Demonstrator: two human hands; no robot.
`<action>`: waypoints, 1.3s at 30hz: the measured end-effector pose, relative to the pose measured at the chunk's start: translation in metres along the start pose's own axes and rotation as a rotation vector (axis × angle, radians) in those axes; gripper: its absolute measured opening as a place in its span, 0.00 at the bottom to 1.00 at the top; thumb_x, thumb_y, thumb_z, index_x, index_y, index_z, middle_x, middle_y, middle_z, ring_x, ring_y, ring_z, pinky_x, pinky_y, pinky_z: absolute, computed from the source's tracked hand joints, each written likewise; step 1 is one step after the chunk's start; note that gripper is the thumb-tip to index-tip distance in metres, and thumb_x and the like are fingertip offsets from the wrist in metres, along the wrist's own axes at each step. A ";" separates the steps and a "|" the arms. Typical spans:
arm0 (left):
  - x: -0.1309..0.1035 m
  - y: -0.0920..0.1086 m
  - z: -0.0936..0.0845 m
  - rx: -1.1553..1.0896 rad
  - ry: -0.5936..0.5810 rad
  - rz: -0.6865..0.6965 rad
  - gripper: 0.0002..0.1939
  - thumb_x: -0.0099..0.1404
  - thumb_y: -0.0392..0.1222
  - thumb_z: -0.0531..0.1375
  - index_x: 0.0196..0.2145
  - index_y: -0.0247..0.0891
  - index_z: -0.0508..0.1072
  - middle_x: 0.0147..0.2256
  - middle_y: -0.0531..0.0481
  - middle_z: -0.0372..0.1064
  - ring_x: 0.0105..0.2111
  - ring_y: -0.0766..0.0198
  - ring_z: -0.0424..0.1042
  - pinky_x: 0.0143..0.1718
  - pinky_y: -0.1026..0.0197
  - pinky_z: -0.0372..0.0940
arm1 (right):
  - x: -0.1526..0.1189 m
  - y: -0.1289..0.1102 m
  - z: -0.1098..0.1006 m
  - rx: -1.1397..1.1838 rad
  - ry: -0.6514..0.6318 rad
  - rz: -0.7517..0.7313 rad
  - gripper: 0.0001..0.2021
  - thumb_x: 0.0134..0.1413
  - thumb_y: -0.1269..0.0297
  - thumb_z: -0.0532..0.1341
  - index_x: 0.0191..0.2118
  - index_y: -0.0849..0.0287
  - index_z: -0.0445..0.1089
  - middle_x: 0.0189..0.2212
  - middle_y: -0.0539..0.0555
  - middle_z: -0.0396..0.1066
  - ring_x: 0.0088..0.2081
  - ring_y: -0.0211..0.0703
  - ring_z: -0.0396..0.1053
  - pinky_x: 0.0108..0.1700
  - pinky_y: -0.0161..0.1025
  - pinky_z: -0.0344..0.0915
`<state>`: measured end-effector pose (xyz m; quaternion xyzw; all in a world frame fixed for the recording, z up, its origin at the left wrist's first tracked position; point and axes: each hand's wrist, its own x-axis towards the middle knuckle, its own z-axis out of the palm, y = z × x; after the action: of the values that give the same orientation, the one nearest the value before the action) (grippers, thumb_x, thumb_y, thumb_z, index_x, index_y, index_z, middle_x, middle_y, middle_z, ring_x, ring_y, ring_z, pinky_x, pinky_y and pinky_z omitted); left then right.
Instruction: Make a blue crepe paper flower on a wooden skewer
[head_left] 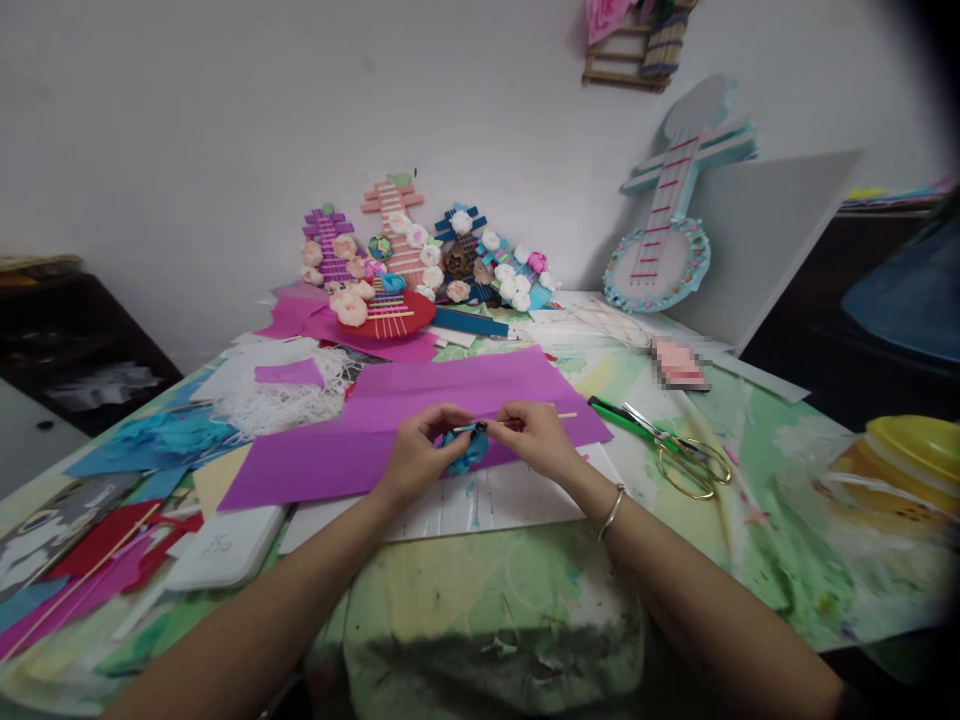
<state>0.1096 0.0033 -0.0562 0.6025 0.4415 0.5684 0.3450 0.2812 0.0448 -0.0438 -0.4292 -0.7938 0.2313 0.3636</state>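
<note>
My left hand [426,450] is closed around a small crumpled blue paper piece [466,455], pinching it near its top. Close beside it, my right hand [534,437] has its fingers pinched on a thin stick [566,415], whose pale end sticks out to the right. A small dark spot shows between the two hands, too small to make out. Both hands are above purple paper [300,465] and the near white sheet [495,510].
Gold-handled scissors [694,468] and a green cutter [619,415] lie to the right. Decorated instrument shapes [401,245] lean at the wall. White shredded strands [277,400], blue crepe paper [176,435] and a white box [229,548] are at the left. A yellow-lidded tub [911,460] stands far right.
</note>
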 end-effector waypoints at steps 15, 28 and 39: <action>-0.002 0.015 0.000 0.242 -0.012 0.149 0.13 0.48 0.28 0.58 0.33 0.38 0.74 0.29 0.51 0.73 0.29 0.64 0.69 0.30 0.65 0.59 | 0.002 0.001 -0.003 0.014 0.064 -0.060 0.11 0.42 0.61 0.66 0.22 0.61 0.67 0.22 0.49 0.69 0.29 0.38 0.64 0.33 0.35 0.55; -0.003 0.012 0.000 0.375 -0.074 0.308 0.16 0.49 0.28 0.55 0.35 0.39 0.72 0.29 0.51 0.69 0.29 0.64 0.66 0.30 0.64 0.59 | -0.005 -0.006 -0.007 -0.226 0.146 -0.279 0.10 0.48 0.59 0.62 0.26 0.60 0.65 0.28 0.51 0.69 0.34 0.40 0.63 0.40 0.41 0.47; -0.007 0.011 0.002 0.456 -0.073 0.384 0.08 0.53 0.34 0.59 0.34 0.38 0.71 0.29 0.49 0.69 0.31 0.62 0.67 0.34 0.62 0.60 | -0.011 -0.007 -0.008 -0.326 0.201 -0.420 0.09 0.51 0.57 0.59 0.29 0.58 0.65 0.31 0.52 0.67 0.37 0.44 0.59 0.45 0.45 0.44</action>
<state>0.1133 -0.0069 -0.0485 0.7570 0.4231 0.4872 0.1027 0.2880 0.0326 -0.0377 -0.3289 -0.8520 -0.0234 0.4066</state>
